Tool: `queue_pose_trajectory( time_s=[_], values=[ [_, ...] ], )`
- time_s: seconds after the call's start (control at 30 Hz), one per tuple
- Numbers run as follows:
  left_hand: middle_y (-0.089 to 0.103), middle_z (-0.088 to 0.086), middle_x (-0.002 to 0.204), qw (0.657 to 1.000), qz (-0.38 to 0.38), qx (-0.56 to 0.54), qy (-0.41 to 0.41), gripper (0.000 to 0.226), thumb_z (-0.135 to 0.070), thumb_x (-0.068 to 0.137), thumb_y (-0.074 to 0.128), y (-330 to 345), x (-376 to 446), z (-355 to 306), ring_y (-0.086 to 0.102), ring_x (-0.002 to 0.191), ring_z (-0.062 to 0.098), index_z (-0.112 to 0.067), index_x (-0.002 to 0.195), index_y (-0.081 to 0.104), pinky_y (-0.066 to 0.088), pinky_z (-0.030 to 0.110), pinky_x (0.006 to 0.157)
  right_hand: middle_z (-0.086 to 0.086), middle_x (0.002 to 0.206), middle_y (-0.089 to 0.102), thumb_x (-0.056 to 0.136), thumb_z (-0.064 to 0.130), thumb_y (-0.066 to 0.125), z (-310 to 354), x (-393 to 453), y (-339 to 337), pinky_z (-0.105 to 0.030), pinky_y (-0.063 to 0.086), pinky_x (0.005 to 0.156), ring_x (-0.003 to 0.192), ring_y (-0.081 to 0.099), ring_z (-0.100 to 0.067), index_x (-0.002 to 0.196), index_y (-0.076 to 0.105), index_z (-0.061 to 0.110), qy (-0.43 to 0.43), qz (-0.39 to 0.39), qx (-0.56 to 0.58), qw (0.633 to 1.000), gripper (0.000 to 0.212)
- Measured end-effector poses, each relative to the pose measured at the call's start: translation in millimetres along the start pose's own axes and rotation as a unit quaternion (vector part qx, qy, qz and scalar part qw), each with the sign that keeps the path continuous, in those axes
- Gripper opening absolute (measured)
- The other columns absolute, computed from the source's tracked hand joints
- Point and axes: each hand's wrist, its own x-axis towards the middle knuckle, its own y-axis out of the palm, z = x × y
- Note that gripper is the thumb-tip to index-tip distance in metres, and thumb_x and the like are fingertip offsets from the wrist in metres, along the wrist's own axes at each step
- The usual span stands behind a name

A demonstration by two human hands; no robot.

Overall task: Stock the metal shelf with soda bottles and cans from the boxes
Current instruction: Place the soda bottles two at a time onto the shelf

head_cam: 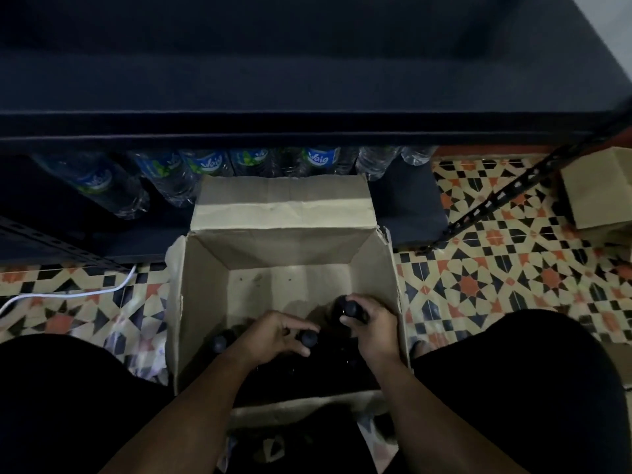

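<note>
Both hands are lowered into the open cardboard box [376, 268].
Dark soda bottles [219, 343] stand upright at the near wall; the left hand [273, 333] pinches one cap, the right hand [371, 328] is curled round another, below the metal shelf [307, 128].

At the lower centre of the frame we reach into the open cardboard box [205, 289], our left hand [273, 333] curled round a dark bottle cap [307, 338] and our right hand [374, 328] gripping another dark bottle [352, 307], while water bottles [212, 165] line the dark metal shelf [307, 124] above.
</note>
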Motion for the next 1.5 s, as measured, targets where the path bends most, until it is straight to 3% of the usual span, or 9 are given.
queue_pose_trajectory(
  time_s=[0.1, 0.23, 0.33, 0.53, 0.63, 0.77, 1.07, 1.27, 1.5],
  values=[
    [0.076, -0.011, 0.117, 0.998, -0.051, -0.015, 0.012, 0.05, -0.01, 0.075, 0.088, -9.5, -22.4, -36.8, 0.068, 0.117, 0.012, -0.048, 0.105, 0.079, 0.057, 0.039, 0.099, 0.005, 0.113, 0.07, 0.079, 0.007, 0.084, 42.7, -7.0, -21.6, -0.027, 0.052, 0.093, 0.104, 0.065, -0.012, 0.113, 0.074, 0.014, -0.063, -0.006, -0.017, 0.998, 0.035],
    [0.073, -0.032, 0.105, 0.993, -0.115, -0.025, 0.016, 0.047, 0.004, 0.079, 0.082, -31.9, -65.4, -114.2, 0.066, 0.107, -0.011, -0.035, 0.105, 0.078, 0.049, 0.009, 0.091, 0.005, 0.116, 0.068, 0.081, 0.009, 0.083, 118.7, -25.0, -67.8, -0.027, 0.052, 0.096, 0.11, 0.064, -0.006, 0.115, 0.073, 0.014, -0.111, 0.016, 0.008, 0.994, 0.036],
    [0.074, -0.025, 0.115, 0.986, -0.156, -0.029, 0.046, 0.047, -0.002, 0.081, 0.083, -53.7, -110.5, -179.6, 0.064, 0.115, -0.007, -0.041, 0.107, 0.079, 0.045, 0.011, 0.1, 0.006, 0.114, 0.068, 0.08, 0.005, 0.083, 187.2, -40.7, -109.8, -0.021, 0.051, 0.095, 0.109, 0.062, 0.002, 0.114, 0.073, 0.015, -0.138, 0.039, 0.027, 0.989, 0.036],
    [0.075, -0.014, 0.117, 0.969, -0.22, -0.051, 0.101, 0.036, -0.004, 0.086, 0.078, -88.8, -207.2, -329.1, 0.067, 0.115, 0.003, -0.014, 0.12, 0.073, 0.051, 0.017, 0.097, 0.008, 0.116, 0.067, 0.084, 0.011, 0.081, 342.0, -80.5, -194.0, -0.028, 0.053, 0.096, 0.111, 0.063, -0.005, 0.115, 0.072, 0.013, -0.175, 0.084, 0.073, 0.978, 0.032],
    [0.07, -0.02, 0.12, 0.949, -0.275, -0.013, 0.153, 0.03, -0.013, 0.092, 0.074, -105.2, -255.9, -400.7, 0.064, 0.115, -0.001, -0.022, 0.12, 0.068, 0.048, 0.011, 0.09, 0.017, 0.119, 0.063, 0.087, 0.03, 0.078, 419.3, -102.5, -230.9, -0.039, 0.053, 0.099, 0.117, 0.062, -0.01, 0.118, 0.07, 0.021, -0.207, 0.104, 0.073, 0.97, 0.033],
    [0.06, -0.024, 0.129, 0.923, -0.319, 0.033, 0.213, 0.028, -0.03, 0.097, 0.064, -129.1, -313.9, -479.1, 0.057, 0.124, 0.001, -0.034, 0.125, 0.06, 0.049, 0.018, 0.094, 0.021, 0.122, 0.06, 0.089, 0.041, 0.07, 513.0, -127.4, -264.8, -0.036, 0.049, 0.098, 0.122, 0.058, -0.01, 0.118, 0.064, 0.035, -0.281, 0.098, 0.056, 0.953, 0.03],
    [0.06, -0.004, 0.12, 0.83, -0.431, 0.072, 0.347, 0.035, -0.047, 0.104, 0.047, -198.0, -387.4, -582.5, 0.061, 0.117, 0.024, -0.019, 0.122, 0.058, 0.048, 0.031, 0.095, 0.016, 0.121, 0.059, 0.097, 0.036, 0.066, 669.2, -164.2, -258.9, -0.021, 0.042, 0.099, 0.124, 0.055, -0.013, 0.12, 0.065, 0.028, -0.407, 0.079, 0.112, 0.903, 0.025],
    [0.064, 0.001, 0.106, 0.752, -0.501, 0.071, 0.423, 0.039, -0.053, 0.106, 0.039, -247.0, -431.6, -623.0, 0.064, 0.101, 0.027, -0.019, 0.115, 0.057, 0.051, 0.037, 0.087, 0.006, 0.118, 0.063, 0.097, 0.032, 0.066, 758.5, -185.5, -234.7, -0.031, 0.047, 0.099, 0.118, 0.06, -0.021, 0.118, 0.066, 0.017, -0.487, 0.077, 0.172, 0.853, 0.025],
    [0.067, 0.003, 0.099, 0.702, -0.531, 0.075, 0.469, 0.042, -0.053, 0.105, 0.041, -312.3, -479.2, -655.7, 0.066, 0.095, 0.028, -0.015, 0.114, 0.057, 0.053, 0.051, 0.083, 0.006, 0.113, 0.064, 0.099, 0.031, 0.063, 843.8, -209.3, -204.1, -0.033, 0.05, 0.096, 0.113, 0.062, -0.024, 0.116, 0.066, 0.016, -0.528, 0.068, 0.231, 0.815, 0.023]
  ],
)
